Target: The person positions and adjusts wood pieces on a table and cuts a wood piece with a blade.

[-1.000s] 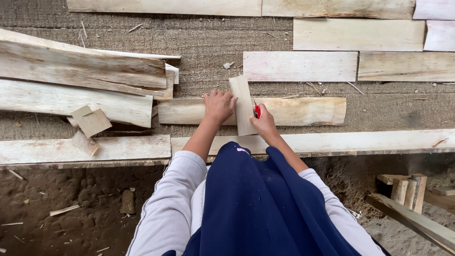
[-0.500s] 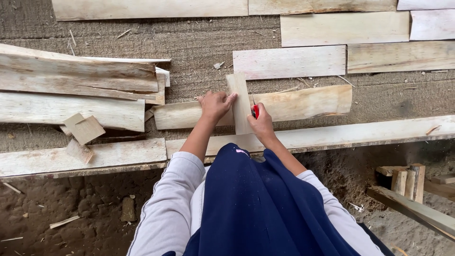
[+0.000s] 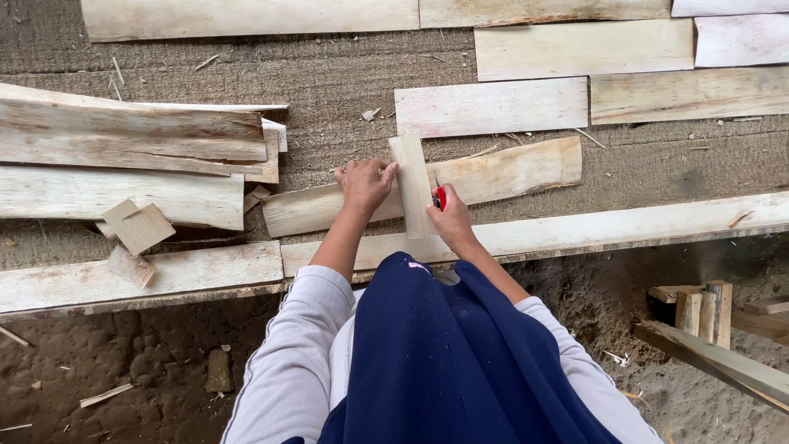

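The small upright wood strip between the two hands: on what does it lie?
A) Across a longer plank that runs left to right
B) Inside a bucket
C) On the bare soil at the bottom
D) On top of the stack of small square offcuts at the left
A: the small wood strip lies crosswise over the long plank, with the left hand pressing beside it and the right hand holding a red tool.

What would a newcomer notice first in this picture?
At the centre, the left hand presses a short upright wood strip across a longer plank, while the right hand holds a small red tool against the strip's edge. Pale boards lie in rows beyond.
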